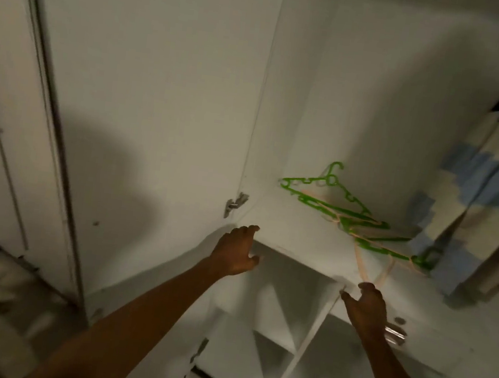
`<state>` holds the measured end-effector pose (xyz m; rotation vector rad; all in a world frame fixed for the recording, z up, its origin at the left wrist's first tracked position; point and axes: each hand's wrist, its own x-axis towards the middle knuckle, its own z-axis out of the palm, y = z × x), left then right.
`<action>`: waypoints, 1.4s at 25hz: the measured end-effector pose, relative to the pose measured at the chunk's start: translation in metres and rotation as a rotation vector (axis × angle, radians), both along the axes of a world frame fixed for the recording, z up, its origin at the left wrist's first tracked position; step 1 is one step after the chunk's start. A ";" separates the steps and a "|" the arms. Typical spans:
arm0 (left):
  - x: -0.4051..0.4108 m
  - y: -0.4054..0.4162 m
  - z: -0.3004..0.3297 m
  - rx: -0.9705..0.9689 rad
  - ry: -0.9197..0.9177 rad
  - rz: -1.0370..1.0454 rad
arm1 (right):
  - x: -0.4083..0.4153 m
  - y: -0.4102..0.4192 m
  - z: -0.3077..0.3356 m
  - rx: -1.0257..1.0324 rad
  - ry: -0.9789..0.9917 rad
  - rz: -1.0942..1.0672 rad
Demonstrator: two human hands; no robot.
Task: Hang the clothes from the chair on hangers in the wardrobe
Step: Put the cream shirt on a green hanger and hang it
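Green hangers [349,213] piled on white wardrobe shelf [298,239], left hand [235,254] fingers spread empty, right hand [367,307] relaxed, empty, near peach hanger [364,270].

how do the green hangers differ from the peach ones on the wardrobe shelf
The green hangers are bright and thick; the peach hangers are pale and thin. The green hangers lie further back on the shelf, while a peach hanger reaches its front edge near the right hand. Both lie tangled in one pile, unused.
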<state>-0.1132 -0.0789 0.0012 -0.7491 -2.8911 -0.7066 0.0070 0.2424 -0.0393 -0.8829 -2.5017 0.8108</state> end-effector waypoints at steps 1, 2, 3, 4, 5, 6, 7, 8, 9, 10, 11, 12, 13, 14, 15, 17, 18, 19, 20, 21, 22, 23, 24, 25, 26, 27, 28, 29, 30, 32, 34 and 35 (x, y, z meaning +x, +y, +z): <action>0.016 -0.023 -0.014 -0.022 0.000 0.018 | 0.000 -0.032 -0.007 0.076 0.007 0.069; 0.032 -0.046 -0.026 -0.034 0.011 0.031 | -0.002 -0.061 -0.019 0.148 0.002 0.149; 0.048 -0.068 -0.038 -0.030 0.025 0.048 | -0.002 -0.093 -0.026 0.219 0.000 0.235; 0.065 -0.090 -0.048 -0.017 0.036 0.065 | -0.002 -0.122 -0.035 0.269 0.007 0.329; 0.084 -0.114 -0.057 -0.012 0.044 0.076 | 0.001 -0.157 -0.043 0.289 0.010 0.405; 0.101 -0.131 -0.067 -0.030 0.058 0.060 | 0.002 -0.183 -0.054 0.308 0.011 0.472; 0.119 -0.149 -0.078 -0.069 0.075 0.036 | 0.006 -0.212 -0.063 0.325 0.004 0.538; 0.139 -0.169 -0.093 -0.118 0.083 0.016 | 0.010 -0.240 -0.073 0.340 0.001 0.614; 0.157 -0.186 -0.108 -0.158 0.076 0.010 | 0.019 -0.264 -0.081 0.345 -0.004 0.682; 0.181 -0.210 -0.125 -0.175 0.056 0.048 | 0.028 -0.294 -0.092 0.338 -0.005 0.749; 0.197 -0.224 -0.136 -0.180 0.039 0.072 | 0.037 -0.310 -0.101 0.311 -0.006 0.778; 0.213 -0.240 -0.145 -0.185 0.024 0.109 | 0.046 -0.329 -0.109 0.297 0.014 0.817; 0.233 -0.263 -0.153 -0.185 0.020 0.162 | 0.059 -0.353 -0.117 0.290 0.048 0.880; 0.249 -0.280 -0.157 -0.174 0.015 0.207 | 0.069 -0.371 -0.127 0.302 0.082 0.943; 0.265 -0.299 -0.160 -0.160 0.015 0.271 | 0.080 -0.390 -0.134 0.324 0.093 1.016; 0.300 -0.341 -0.165 -0.148 -0.025 0.410 | 0.099 -0.435 -0.146 0.368 0.116 1.186; 0.315 -0.362 -0.167 -0.146 -0.048 0.482 | 0.107 -0.456 -0.150 0.378 0.129 1.258; 0.327 -0.384 -0.167 -0.149 -0.069 0.565 | 0.112 -0.477 -0.153 0.381 0.128 1.311; 0.338 -0.404 -0.165 -0.149 -0.085 0.651 | 0.115 -0.497 -0.157 0.381 0.132 1.344; 0.350 -0.425 -0.161 -0.139 -0.099 0.736 | 0.118 -0.516 -0.158 0.370 0.119 1.366; 0.359 -0.444 -0.157 -0.129 -0.115 0.801 | 0.120 -0.533 -0.161 0.355 0.111 1.380; 0.368 -0.462 -0.153 -0.123 -0.126 0.849 | 0.122 -0.549 -0.162 0.348 0.101 1.396; 0.377 -0.479 -0.152 -0.120 -0.134 0.885 | 0.123 -0.567 -0.164 0.352 0.100 1.416; 0.385 -0.496 -0.153 -0.118 -0.135 0.919 | 0.124 -0.584 -0.164 0.360 0.098 1.439; 0.392 -0.511 -0.155 -0.116 -0.137 0.960 | 0.124 -0.601 -0.166 0.364 0.098 1.462; 0.398 -0.525 -0.159 -0.112 -0.144 0.996 | 0.123 -0.617 -0.169 0.360 0.092 1.484; 0.401 -0.538 -0.164 -0.104 -0.157 1.026 | 0.119 -0.633 -0.174 0.357 0.085 1.503; 0.402 -0.551 -0.170 -0.097 -0.179 1.051 | 0.113 -0.649 -0.181 0.353 0.071 1.518; 0.401 -0.565 -0.174 -0.089 -0.203 1.074 | 0.105 -0.667 -0.187 0.349 0.052 1.526; 0.395 -0.590 -0.180 -0.076 -0.235 1.108 | 0.087 -0.698 -0.198 0.353 0.023 1.532; 0.380 -0.622 -0.192 -0.050 -0.262 1.129 | 0.062 -0.734 -0.209 0.319 -0.006 1.539; 0.373 -0.634 -0.195 -0.032 -0.272 1.142 | 0.052 -0.748 -0.211 0.293 -0.016 1.533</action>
